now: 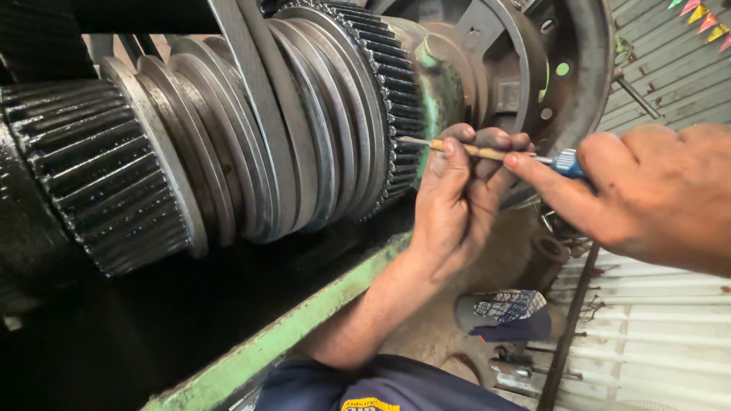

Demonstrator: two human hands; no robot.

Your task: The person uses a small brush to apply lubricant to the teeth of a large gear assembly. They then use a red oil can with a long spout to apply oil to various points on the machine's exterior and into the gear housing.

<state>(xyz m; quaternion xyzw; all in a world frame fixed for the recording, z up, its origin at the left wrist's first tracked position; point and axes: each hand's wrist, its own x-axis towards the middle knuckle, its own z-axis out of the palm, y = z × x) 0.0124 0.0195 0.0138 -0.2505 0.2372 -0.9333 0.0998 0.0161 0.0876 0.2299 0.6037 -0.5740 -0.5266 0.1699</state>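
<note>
A large greasy shaft carries a toothed gear, several grooved pulley discs and a second toothed gear at the left. A thin tool with a tan shank and a blue handle lies level, its metal tip touching the teeth of the right-hand gear. My left hand reaches up from below and pinches the shank close to the tip. My right hand comes in from the right and grips the blue handle end, forefinger stretched along it.
A green-painted frame rail runs diagonally under the shaft. A round metal hub with holes sits behind the hands. Below lie a sandalled foot, scattered small metal parts and a thin rod over corrugated sheet.
</note>
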